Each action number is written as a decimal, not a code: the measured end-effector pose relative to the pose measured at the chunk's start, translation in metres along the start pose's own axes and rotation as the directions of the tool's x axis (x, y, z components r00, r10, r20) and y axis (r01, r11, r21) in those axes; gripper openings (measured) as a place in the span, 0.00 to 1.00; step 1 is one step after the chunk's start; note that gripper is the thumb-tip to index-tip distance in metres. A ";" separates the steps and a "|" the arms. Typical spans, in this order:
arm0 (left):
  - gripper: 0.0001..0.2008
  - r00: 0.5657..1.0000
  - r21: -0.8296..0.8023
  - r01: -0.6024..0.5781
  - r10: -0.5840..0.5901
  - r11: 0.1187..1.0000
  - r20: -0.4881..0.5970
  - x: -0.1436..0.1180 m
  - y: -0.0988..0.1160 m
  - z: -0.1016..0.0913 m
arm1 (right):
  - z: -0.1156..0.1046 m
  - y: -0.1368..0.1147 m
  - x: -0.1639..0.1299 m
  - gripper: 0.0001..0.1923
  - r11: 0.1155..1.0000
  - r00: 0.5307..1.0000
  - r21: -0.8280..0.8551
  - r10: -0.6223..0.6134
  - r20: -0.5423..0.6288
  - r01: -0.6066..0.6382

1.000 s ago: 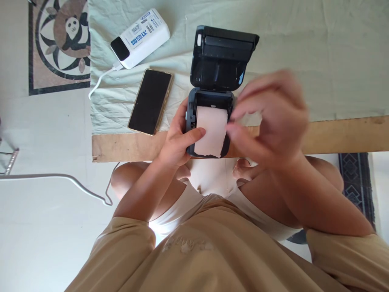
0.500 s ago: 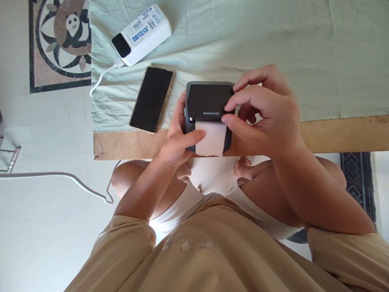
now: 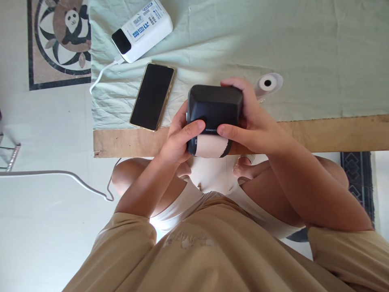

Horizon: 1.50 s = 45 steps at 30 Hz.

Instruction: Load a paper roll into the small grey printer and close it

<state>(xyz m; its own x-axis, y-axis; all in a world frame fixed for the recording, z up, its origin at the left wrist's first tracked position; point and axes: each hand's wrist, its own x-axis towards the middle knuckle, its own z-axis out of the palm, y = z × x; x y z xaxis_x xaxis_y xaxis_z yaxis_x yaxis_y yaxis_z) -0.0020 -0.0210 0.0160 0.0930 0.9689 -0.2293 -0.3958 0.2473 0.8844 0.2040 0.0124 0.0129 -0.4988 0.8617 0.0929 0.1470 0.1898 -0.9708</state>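
A dark label printer (image 3: 215, 103) is held between both hands over the table's front edge. White label paper (image 3: 212, 147) sticks out from its near side, with a ragged right edge. My left hand (image 3: 179, 140) grips the printer's left side, its thumb on the top face and the other fingers mostly hidden underneath. Wrapped round the right side, my right hand (image 3: 252, 117) has its thumb by the brand lettering and a finger at the far right corner. Behind the right hand, a roll of white paper (image 3: 269, 82) stands on the cloth.
A phone (image 3: 152, 96) with a dark screen lies left of the printer. Farther back lies a white power bank (image 3: 146, 30) with a white cable (image 3: 101, 77) plugged in. Green cloth (image 3: 319, 61) covers the table, leaving a bare wooden edge (image 3: 343, 132) in front.
My right hand has gone from fingertips at the lid's right edge to a full grip on the printer's right side. The printer has tilted, and the paper roll has come into view.
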 end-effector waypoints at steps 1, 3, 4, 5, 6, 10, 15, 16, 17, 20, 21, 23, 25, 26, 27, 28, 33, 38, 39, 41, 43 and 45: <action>0.18 1.000 -0.004 -0.001 0.001 1.000 0.018 0.000 0.001 0.000 | 0.000 0.002 0.001 0.40 1.000 1.000 0.011 -0.015 0.004 0.015; 0.15 1.000 -0.021 -0.013 0.013 1.000 0.023 0.000 0.004 0.001 | 0.000 0.005 0.002 0.40 0.999 0.999 -0.002 -0.042 0.001 0.042; 0.15 1.000 -0.030 -0.018 0.018 0.999 0.025 0.001 0.004 0.002 | 0.000 0.006 0.003 0.40 0.998 0.999 -0.021 -0.052 -0.008 0.051; 0.15 0.999 -0.039 -0.022 0.023 0.999 0.026 0.001 0.004 0.002 | 0.001 0.007 0.003 0.40 0.997 0.998 -0.046 -0.057 -0.020 0.056; 0.16 0.999 -0.049 -0.026 0.027 0.998 0.028 0.001 0.004 0.002 | 0.001 0.007 0.004 0.41 0.996 0.998 -0.069 -0.063 -0.031 0.060; 0.20 0.999 -0.060 -0.019 0.021 0.998 0.028 0.004 0.000 0.001 | 0.001 0.002 0.002 0.41 0.993 0.998 -0.109 -0.043 -0.048 0.037; 0.23 0.998 -0.191 0.052 -0.042 0.980 0.052 0.006 0.007 0.013 | -0.011 -0.025 -0.003 0.38 0.961 0.994 -0.272 0.014 -0.111 -0.044; 0.24 0.995 -0.212 0.104 -0.101 0.972 0.025 0.007 0.009 0.017 | -0.013 -0.031 -0.003 0.36 0.955 0.993 -0.293 0.002 -0.117 -0.036; 0.25 0.988 -0.220 0.142 -0.152 0.965 -0.028 0.007 0.011 0.019 | -0.015 -0.035 -0.003 0.35 0.951 0.993 -0.310 -0.016 -0.116 -0.021; 0.24 0.963 -0.195 0.205 -0.234 0.959 -0.137 0.009 0.012 0.020 | -0.016 -0.041 -0.003 0.33 0.927 0.993 -0.370 -0.089 -0.073 0.056; 0.23 0.964 -0.183 0.187 -0.216 0.965 -0.156 0.010 0.011 0.019 | -0.016 -0.040 -0.002 0.33 0.916 0.992 -0.393 -0.112 -0.059 0.080; 0.19 0.975 -0.180 0.091 -0.124 0.980 -0.184 0.011 0.008 0.014 | -0.014 -0.039 -0.003 0.34 0.895 0.989 -0.433 -0.142 -0.036 0.112; 0.15 0.982 -0.178 0.025 -0.057 0.984 -0.182 0.012 0.006 0.011 | -0.013 -0.040 -0.004 0.35 0.876 0.986 -0.467 -0.162 -0.042 0.124; 0.15 0.985 -0.177 0.037 -0.066 0.984 -0.161 0.012 0.006 0.010 | -0.012 -0.041 -0.004 0.33 0.863 0.983 -0.491 -0.174 -0.060 0.122; 0.15 0.987 -0.173 0.071 -0.095 0.982 -0.133 0.013 0.007 0.009 | -0.011 -0.043 -0.005 0.30 0.847 0.976 -0.519 -0.194 -0.097 0.117; 0.16 0.986 -0.165 0.115 -0.133 0.980 -0.101 0.013 0.008 0.009 | -0.010 -0.046 -0.005 0.25 0.830 0.960 -0.547 -0.232 -0.157 0.111; 0.18 0.996 -0.127 0.088 -0.085 0.988 0.030 0.013 0.010 0.007 | -0.005 -0.053 -0.003 0.05 0.852 0.783 -0.522 -0.348 -0.516 0.035; 0.23 0.996 -0.098 0.062 -0.056 0.993 0.066 0.012 0.007 0.002 | -0.002 -0.055 -0.004 0.05 0.752 0.835 -0.659 -0.387 -0.392 0.039; 0.23 0.997 -0.087 0.053 -0.047 0.995 0.069 0.011 0.006 0.002 | 0.000 -0.056 -0.004 0.04 0.689 0.875 -0.724 -0.356 -0.328 0.009; 0.23 0.996 -0.057 0.037 -0.032 0.998 0.086 0.011 0.007 0.003 | 0.003 -0.060 -0.003 0.07 0.573 0.950 -0.817 -0.212 -0.229 -0.070; 0.23 0.993 -0.037 0.028 -0.024 0.999 0.115 0.010 0.007 0.004 | 0.006 -0.066 0.000 0.08 0.483 0.984 -0.864 -0.022 -0.175 -0.142; 0.23 0.990 -0.030 0.023 -0.018 0.999 0.142 0.009 0.007 0.004 | 0.006 -0.072 0.003 0.08 0.440 0.984 -0.881 0.109 -0.141 -0.175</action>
<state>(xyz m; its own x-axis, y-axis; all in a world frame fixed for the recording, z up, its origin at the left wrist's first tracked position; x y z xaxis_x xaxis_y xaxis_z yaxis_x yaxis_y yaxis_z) -0.0002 -0.0104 0.0221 0.2289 0.9556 -0.1854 -0.4207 0.2688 0.8665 0.1869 -0.0013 0.0813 -0.3546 0.9349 0.0168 0.9043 0.3474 -0.2480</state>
